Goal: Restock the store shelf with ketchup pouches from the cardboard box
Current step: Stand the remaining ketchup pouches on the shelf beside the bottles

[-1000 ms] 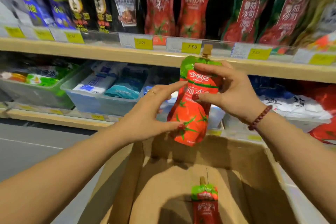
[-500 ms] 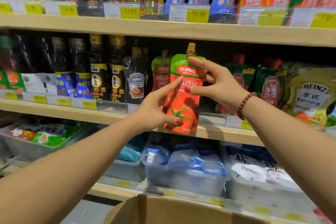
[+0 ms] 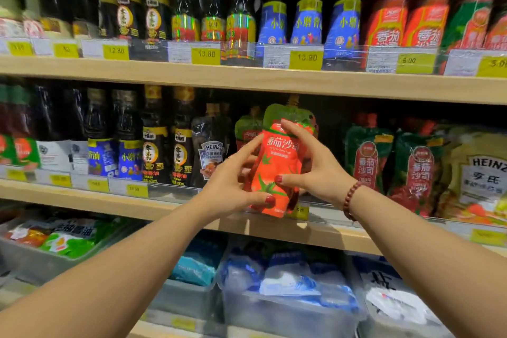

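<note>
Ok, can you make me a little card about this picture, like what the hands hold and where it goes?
held: pouch, red with a green top, upright
left hand: pinches the pouch's left edge
right hand: grips its right side
where: at the front edge of the middle shelf; set down or not, cannot tell
to its left: dark Heinz pack
to its right: green pouches
right wrist: red bead bracelet
box: not in view

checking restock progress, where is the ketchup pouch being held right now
In the head view the ketchup pouch is mid-frame at the front edge of the middle shelf, held between the left hand and right hand, right of the dark Heinz pouch.
</note>
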Available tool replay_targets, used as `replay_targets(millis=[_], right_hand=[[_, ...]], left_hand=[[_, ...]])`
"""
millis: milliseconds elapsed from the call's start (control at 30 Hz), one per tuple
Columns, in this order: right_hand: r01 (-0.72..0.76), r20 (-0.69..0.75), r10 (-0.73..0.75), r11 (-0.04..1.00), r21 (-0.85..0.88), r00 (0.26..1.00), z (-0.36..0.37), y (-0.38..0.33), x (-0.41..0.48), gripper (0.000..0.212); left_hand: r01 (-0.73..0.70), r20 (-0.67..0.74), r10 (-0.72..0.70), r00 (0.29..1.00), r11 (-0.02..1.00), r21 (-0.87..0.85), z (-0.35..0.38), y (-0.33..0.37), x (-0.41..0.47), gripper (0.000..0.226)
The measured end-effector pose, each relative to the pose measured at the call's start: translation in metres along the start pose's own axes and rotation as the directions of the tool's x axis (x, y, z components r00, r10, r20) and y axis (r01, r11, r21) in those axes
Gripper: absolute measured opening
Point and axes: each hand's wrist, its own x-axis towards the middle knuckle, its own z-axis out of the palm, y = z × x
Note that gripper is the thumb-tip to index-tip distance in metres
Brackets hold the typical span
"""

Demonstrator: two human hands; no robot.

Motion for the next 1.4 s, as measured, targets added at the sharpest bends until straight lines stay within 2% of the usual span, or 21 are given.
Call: replay_targets(millis=[100, 200, 300, 367, 467, 567, 667, 900, 967, 1067, 1133, 1267, 1333, 1400], right_hand=[[-0.014, -0.14, 0.011, 1.0, -0.022, 0.99, -0.002, 0.009, 0.016, 0.092], [-0.005, -0.187, 0.004, 1.0, -0.004, 0.982, -0.005, 0.017, 0.028, 0.094], [-0.013, -0.204, -0.007, 0.995, -0.094, 0.979, -0.005, 0.022, 0.037, 0.091], [-0.026, -0.166, -0.008, 0.98, -0.199, 0.986, -0.003, 0.026, 0.041, 0.086], [-0.024, -0.11, -0.012, 0.946, -0.323, 0.994, 0.007, 0.031, 0.044, 0.083], [0.022, -0.069, -0.045, 0.951, -0.309, 0.997, 0.017, 0.04, 0.047, 0.086], [0.009, -0.023, -0.018, 0.939, -0.343, 1.0, 0.02, 0.044, 0.053, 0.082], [0.041, 0.125, -0.005, 0.957, -0.286, 0.992, 0.024, 0.047, 0.071, 0.087], [-0.024, 0.136, 0.063, 0.963, -0.27, 0.989, 0.024, 0.05, 0.075, 0.076], [-0.095, 0.115, 0.147, 0.923, -0.372, 0.983, 0.023, 0.057, 0.076, 0.058], [-0.108, 0.089, 0.158, 0.905, -0.412, 0.983, 0.025, 0.061, 0.075, 0.066], [-0.015, 0.067, 0.04, 0.94, -0.342, 0.997, 0.03, 0.06, 0.069, 0.084], [0.032, 0.081, -0.007, 0.947, -0.321, 0.997, 0.034, 0.06, 0.069, 0.086], [0.019, 0.08, 0.007, 0.948, -0.318, 0.997, 0.039, 0.062, 0.07, 0.085]], left_hand=[[0.063, -0.06, -0.047, 0.997, 0.958, 0.281, -0.017, -0.015, 0.0, 0.077], [0.071, 0.068, -0.142, 0.988, 0.786, 0.615, -0.034, -0.037, -0.007, 0.065], [0.076, 0.082, -0.205, 0.975, 0.66, 0.747, -0.034, -0.045, -0.012, 0.054], [0.098, 0.018, -0.172, 0.985, 0.639, 0.763, -0.028, -0.049, -0.013, 0.045], [0.161, -0.102, -0.127, 0.987, 0.666, 0.728, -0.019, -0.057, -0.015, 0.036], [0.203, -0.222, -0.059, 0.973, 0.674, 0.711, -0.006, -0.067, -0.018, 0.031], [0.23, -0.308, -0.006, 0.951, 0.68, 0.696, 0.002, -0.073, -0.017, 0.024], [0.227, -0.342, 0.024, 0.939, 0.706, 0.672, 0.007, -0.078, -0.019, 0.026], [0.228, -0.341, 0.019, 0.94, 0.709, 0.667, 0.007, -0.079, -0.019, 0.027], [0.233, -0.339, 0.01, 0.941, 0.706, 0.669, 0.006, -0.078, -0.019, 0.026], [0.233, -0.344, 0.015, 0.939, 0.709, 0.665, 0.007, -0.08, -0.021, 0.025], [0.224, -0.371, 0.034, 0.928, 0.744, 0.63, 0.009, -0.08, -0.024, 0.025], [0.223, -0.375, 0.038, 0.926, 0.748, 0.626, 0.009, -0.08, -0.023, 0.025], [0.225, -0.375, 0.036, 0.926, 0.745, 0.628, 0.009, -0.079, -0.023, 0.026]])
